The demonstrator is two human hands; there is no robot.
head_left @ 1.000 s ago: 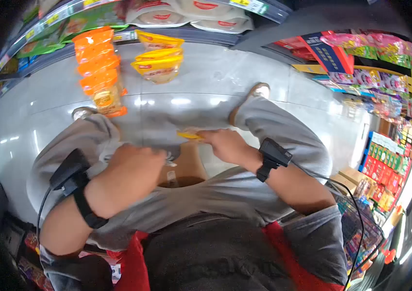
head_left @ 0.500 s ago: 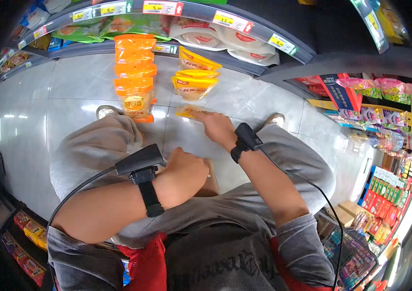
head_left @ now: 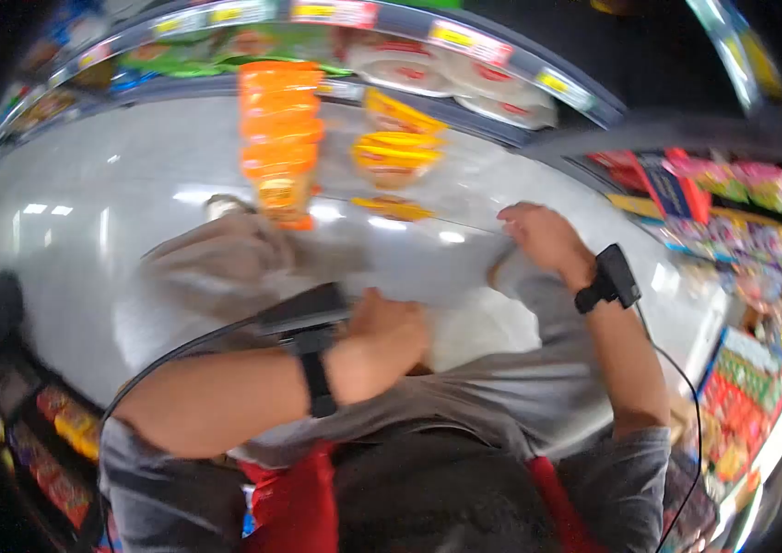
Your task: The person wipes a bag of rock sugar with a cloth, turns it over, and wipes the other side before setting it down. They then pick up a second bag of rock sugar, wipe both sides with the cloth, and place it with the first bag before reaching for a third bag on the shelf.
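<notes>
My right hand (head_left: 546,238) hovers over the floor near my right knee, fingers loosely extended leftward, with nothing visible in it. Left of it a flat yellow snack packet (head_left: 393,208) lies on the grey tiles. Behind that packet, more yellow packets (head_left: 397,157) form a short overlapping row. Orange snack packets (head_left: 280,147) overlap in a longer row to the left. My left hand (head_left: 386,336) is curled closed between my thighs; its fingers and whatever they hold are hidden. Motion blurs both hands, and both wrists wear a strapped black device.
A low shelf (head_left: 492,124) of bagged goods with price tags runs across the far side. Hanging packets (head_left: 741,180) and a bright display (head_left: 746,396) stand to the right. Another shelf of packets (head_left: 68,424) is at lower left. Black cables (head_left: 165,352) run along my arms.
My right hand has let go of the front yellow packet and moved right, toward my right knee. My right knee has shifted and the view has swung slightly. My left hand stays curled.
</notes>
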